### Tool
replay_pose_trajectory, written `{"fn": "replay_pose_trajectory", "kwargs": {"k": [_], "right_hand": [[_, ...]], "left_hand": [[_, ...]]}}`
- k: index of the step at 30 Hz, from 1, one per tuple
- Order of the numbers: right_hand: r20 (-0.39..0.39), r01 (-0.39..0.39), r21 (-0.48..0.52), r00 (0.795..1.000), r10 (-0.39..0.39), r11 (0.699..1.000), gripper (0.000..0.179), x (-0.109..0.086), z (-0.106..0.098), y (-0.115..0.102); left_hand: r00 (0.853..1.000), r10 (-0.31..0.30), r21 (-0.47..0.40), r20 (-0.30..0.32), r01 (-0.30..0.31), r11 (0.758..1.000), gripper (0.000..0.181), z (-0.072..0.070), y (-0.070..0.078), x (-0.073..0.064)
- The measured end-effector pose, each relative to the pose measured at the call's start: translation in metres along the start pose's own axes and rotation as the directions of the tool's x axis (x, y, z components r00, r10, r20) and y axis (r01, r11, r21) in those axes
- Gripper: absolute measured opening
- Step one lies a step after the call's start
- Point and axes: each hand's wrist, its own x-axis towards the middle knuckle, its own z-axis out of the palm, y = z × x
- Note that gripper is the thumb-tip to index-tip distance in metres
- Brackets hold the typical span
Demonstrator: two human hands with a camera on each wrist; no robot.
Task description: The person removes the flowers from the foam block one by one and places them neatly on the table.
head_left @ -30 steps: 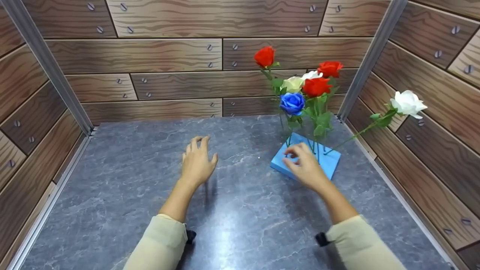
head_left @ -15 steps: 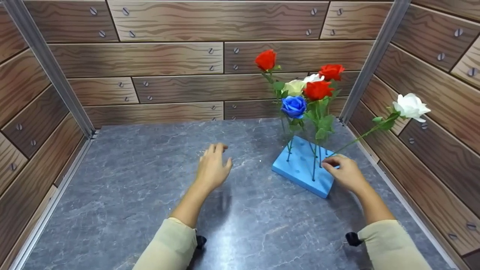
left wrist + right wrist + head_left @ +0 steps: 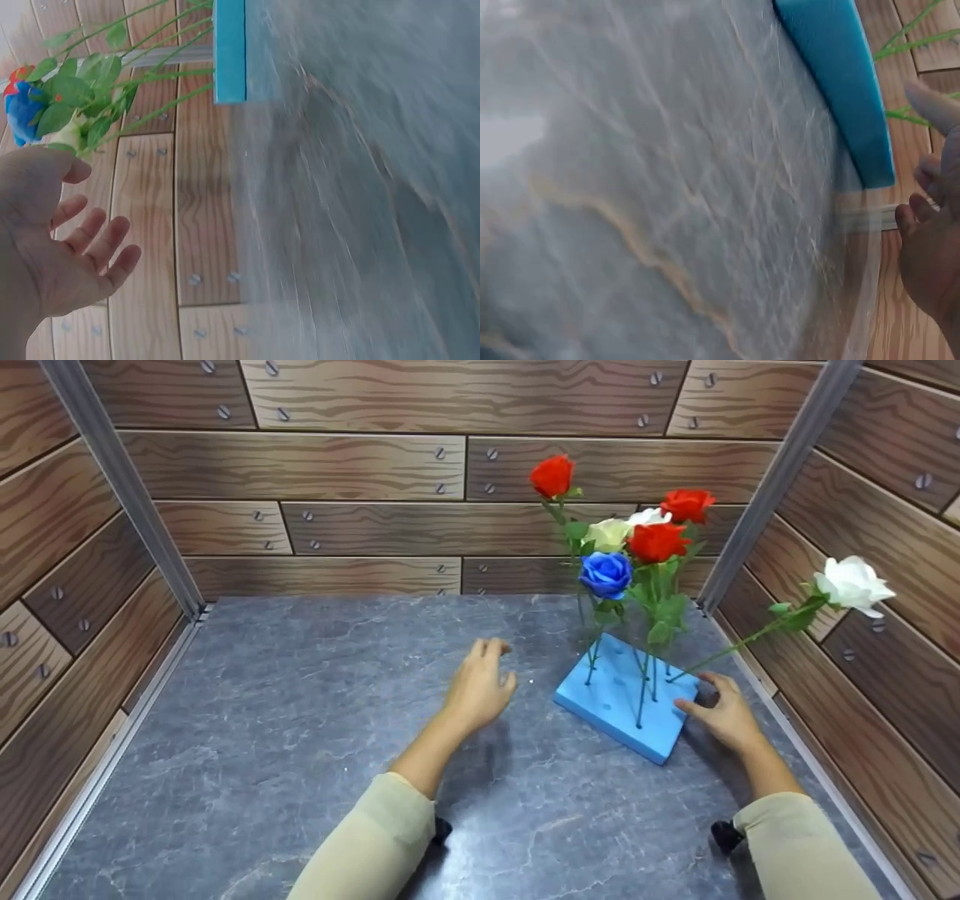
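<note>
A light-blue foam block [image 3: 592,701] with holes stands on the table, long-stemmed artificial roses rising from it. Over its near middle shows a blue rose [image 3: 606,575]; beside and behind are several red ones, including a red rose [image 3: 658,542], plus a cream rose [image 3: 609,534]. One white rose [image 3: 853,583] leans far out to the right. My right hand [image 3: 727,720] is at the block's right edge, thumb and fingers spread, holding nothing. Left of the block my left hand [image 3: 478,690] hovers with loosely bent fingers, also holding nothing.
The grey marbled table [image 3: 300,735] is enclosed by wood-patterned walls [image 3: 360,469] at the back and both sides. A metal post [image 3: 780,487] stands in the back right corner, near the roses.
My right hand has moved right, from over the block to its right edge by the leaning white rose's stem. My left hand has shifted right towards the block.
</note>
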Motion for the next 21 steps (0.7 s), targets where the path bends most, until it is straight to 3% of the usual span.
{"fn": "replay_pose_trajectory", "kwargs": {"k": [7, 14, 21], "right_hand": [[0.070, -0.040, 0.073, 0.997, 0.035, 0.996, 0.108, 0.004, 0.007, 0.015], [0.079, -0.052, 0.133, 0.996, 0.042, 0.990, 0.100, 0.008, 0.013, 0.021], [0.116, -0.058, 0.126, 0.992, 0.043, 0.990, 0.101, 0.010, 0.011, 0.020]], "left_hand": [[0.999, 0.034, -0.067, 0.035, -0.032, 0.997, 0.028, 0.026, 0.020, 0.015], [0.999, 0.043, -0.194, 0.020, -0.038, 0.980, 0.026, 0.054, 0.033, 0.036], [0.999, 0.005, -0.296, 0.038, 0.007, 0.955, 0.033, 0.082, 0.036, 0.047]]}}
